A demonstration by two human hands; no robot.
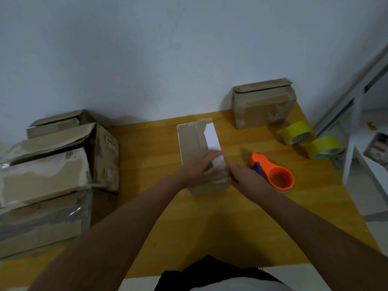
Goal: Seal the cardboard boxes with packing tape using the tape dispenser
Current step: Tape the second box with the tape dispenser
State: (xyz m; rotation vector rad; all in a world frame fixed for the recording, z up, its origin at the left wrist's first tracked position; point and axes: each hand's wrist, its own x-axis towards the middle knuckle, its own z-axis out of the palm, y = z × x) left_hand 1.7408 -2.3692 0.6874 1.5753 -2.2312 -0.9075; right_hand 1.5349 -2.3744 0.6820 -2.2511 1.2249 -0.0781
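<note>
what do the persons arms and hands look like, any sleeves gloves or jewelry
Both forearms are bare up to the frame edge, with no sleeves in view. The left hand and right hand wear no gloves, and no rings, watch or wristbands show. The picture is dim and a bit blurred, so fine details such as nails cannot be made out.

Box [194, 141] near end under left hand [200, 166]

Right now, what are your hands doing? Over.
Left hand flat on small box. Right hand at its near right corner, grip unclear. Orange tape dispenser idle on table. Nothing blocking.
</note>
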